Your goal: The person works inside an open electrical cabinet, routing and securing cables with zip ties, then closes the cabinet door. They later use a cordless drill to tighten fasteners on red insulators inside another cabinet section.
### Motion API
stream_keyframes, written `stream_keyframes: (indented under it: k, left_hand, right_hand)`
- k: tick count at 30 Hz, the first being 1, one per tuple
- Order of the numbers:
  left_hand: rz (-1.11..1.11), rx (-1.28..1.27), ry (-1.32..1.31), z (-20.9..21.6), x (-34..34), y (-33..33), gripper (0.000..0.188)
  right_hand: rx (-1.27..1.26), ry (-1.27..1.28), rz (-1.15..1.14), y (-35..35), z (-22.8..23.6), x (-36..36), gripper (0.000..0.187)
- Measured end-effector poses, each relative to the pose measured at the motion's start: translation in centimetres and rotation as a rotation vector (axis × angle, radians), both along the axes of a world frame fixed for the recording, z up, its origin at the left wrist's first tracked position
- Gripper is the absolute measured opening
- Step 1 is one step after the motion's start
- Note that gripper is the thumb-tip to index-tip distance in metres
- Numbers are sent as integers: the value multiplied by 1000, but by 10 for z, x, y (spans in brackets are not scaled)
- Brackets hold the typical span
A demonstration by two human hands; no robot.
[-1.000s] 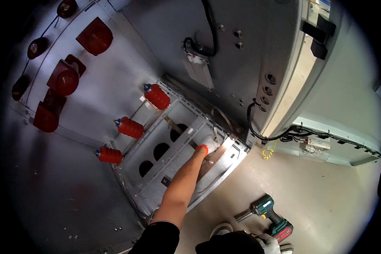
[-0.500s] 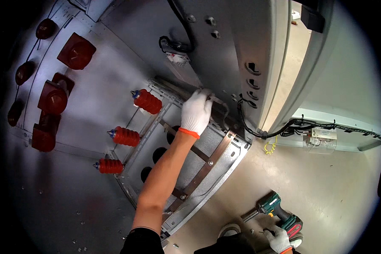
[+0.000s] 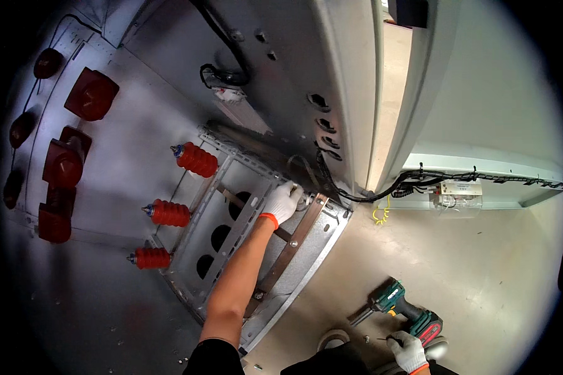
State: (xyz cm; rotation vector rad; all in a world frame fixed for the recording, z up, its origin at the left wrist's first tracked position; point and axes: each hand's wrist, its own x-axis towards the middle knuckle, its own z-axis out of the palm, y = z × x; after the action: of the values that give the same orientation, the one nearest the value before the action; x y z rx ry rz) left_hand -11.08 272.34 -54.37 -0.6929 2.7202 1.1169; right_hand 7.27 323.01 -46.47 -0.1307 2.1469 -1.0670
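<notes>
While left hand (image 3: 283, 203) curls, hold hidden, a slip could scrape it on bar (image 3: 286, 256) beside its fingers (image 3: 289, 189); right hand (image 3: 409, 353): hold unclear.

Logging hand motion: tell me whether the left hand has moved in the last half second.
Yes: judged against the brown bar, the left hand has moved down the picture, nearer the bar's upper end.

No readable text
Print on the white box (image 3: 460, 188) and marks on the drill (image 3: 410, 310) are too small.
</notes>
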Motion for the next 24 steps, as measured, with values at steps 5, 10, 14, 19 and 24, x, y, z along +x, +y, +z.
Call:
stream_keyframes:
  k: [5,10,14,19,24]
  left_hand:
    - [-92,136,416,58,-52,20,26]
    - [-408,-536,378,97,-63,10,25]
    - [-540,-784,-6,86,-35,-24,28]
    - [-240,-856,-238,75,-39,-42,36]
    - [-313,-842,-40,51,-55,-41,37]
  right_hand:
    - [64,-40,-22,-1,-1,5,29]
    - [76,-65,-55,-6,-7,7,28]
    - [96,-52,-59,-5,-6,6,25]
    - [100,2,-19,-4,-16,6,25]
    - [111,-71,-73,-12,-9,3,28]
